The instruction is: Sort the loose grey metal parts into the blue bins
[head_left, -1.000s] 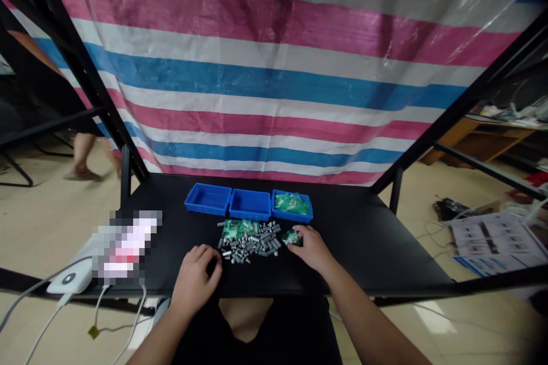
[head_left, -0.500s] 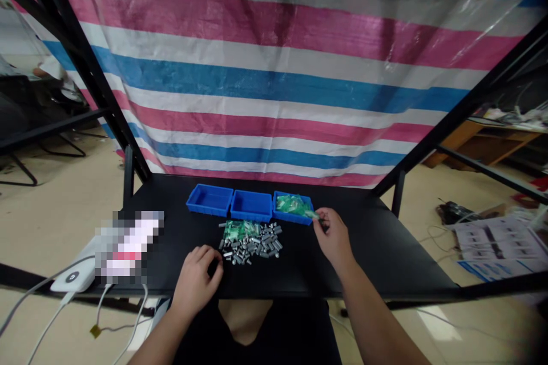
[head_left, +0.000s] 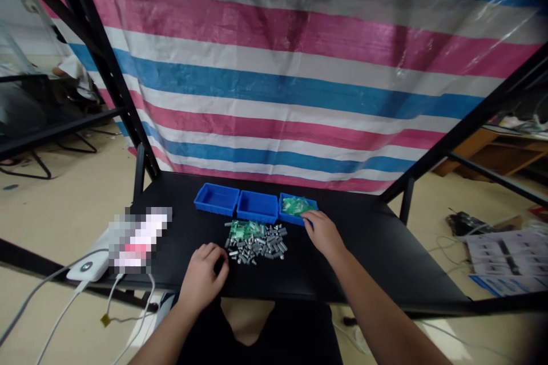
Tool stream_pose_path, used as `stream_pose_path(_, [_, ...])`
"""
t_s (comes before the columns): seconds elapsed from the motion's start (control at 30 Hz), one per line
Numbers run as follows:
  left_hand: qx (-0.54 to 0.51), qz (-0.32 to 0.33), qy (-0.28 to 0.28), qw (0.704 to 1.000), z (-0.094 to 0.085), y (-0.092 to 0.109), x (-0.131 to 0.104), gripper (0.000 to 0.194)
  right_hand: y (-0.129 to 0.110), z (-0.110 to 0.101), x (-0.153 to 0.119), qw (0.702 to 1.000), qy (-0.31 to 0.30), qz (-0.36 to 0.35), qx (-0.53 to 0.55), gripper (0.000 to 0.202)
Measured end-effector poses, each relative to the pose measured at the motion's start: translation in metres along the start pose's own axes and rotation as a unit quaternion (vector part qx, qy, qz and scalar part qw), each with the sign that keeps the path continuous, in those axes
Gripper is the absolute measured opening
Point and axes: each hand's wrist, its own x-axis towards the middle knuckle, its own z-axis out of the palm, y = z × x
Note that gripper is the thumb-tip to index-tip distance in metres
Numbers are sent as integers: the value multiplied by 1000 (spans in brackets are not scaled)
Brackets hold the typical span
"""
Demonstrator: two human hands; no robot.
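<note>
My right hand [head_left: 324,232] is at the front rim of the right blue tray [head_left: 295,219], its fingers pointing left and slightly apart. Nothing shows in them, though the undersides are hidden. Flat green pieces [head_left: 295,205] fill that tray. My left hand [head_left: 202,274] rests on the black table, loosely curled, with a gap between thumb and forefinger and nothing visible in it. Beside its fingertips spreads a pile of small silver metal parts [head_left: 259,248], too small to name exactly. More green pieces [head_left: 245,230] lie at the back left of this pile.
A middle blue tray [head_left: 257,205] and a left blue tray [head_left: 217,197] stand in the row. A white device [head_left: 88,265] with cables and a blurred-out object [head_left: 139,239] occupy the table's left side. Striped sheeting [head_left: 274,91] hangs behind, between black frame posts.
My right hand has shifted left along the front of the right tray. The green piece seen at its fingertips earlier no longer shows there. My left hand stays beside the pile. The view has shifted slightly.
</note>
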Motion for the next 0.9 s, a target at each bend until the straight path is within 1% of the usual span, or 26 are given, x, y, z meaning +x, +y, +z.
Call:
stream_pose_path(0.07, [-1,0,1,1000,1,0,0,10,-12,3,-1,1000,6,12,-17,25])
stream_pose_path(0.13, [-3,-1,0,1000,2,-1,0,9,-34,6,-2,999,34,25,-28,25])
stream_pose_path(0.17, [-3,-1,0,1000,2,-1,0,9,-48,8,-1,999,45,20,-22,26])
stream_pose_path(0.2, [-4,-2,0,1000,2,-1,0,9,-64,10,-1,999,35,-2,0,25])
stream_pose_path(0.27, [-4,-1,3,1000,1,-1,0,9,-97,16,2,997,-13,-59,56,25])
stream_pose_path(0.33, [-5,-2,6,1000,0,0,0,8,-127,24,6,989,-53,-101,99,28])
stream_pose_path(0.37, [-5,-2,8,1000,0,1,0,8,-140,29,9,985,-69,-111,111,29])
stream_pose_path(0.43, [-6,-3,11,1000,-1,2,-1,8,-157,39,16,982,-100,-108,116,31])
stream_pose_path(0.5, [-5,-4,13,1000,-1,2,-1,9,-166,48,23,982,-135,-93,95,32])
stream_pose_path(0.57, [-3,-5,14,1000,-1,2,-1,9,-168,57,28,981,-163,-82,66,31])
stream_pose_path(0.67, [-2,-3,12,1000,-1,1,-1,9,-166,65,31,983,-160,-78,45,23])
stream_pose_path(0.73, [-4,0,11,1000,-1,1,0,9,-165,68,30,986,-141,-81,48,16])
stream_pose_path(0.8, [-7,-2,7,1000,-2,1,0,9,-163,67,29,989,-108,-83,65,13])
stream_pose_path(0.83, [-8,-3,5,1000,-2,1,0,9,-161,65,28,990,-83,-82,82,13])
stream_pose_path(0.9, [-10,-5,0,1000,-2,1,1,9,-153,58,26,989,-10,-67,131,15])
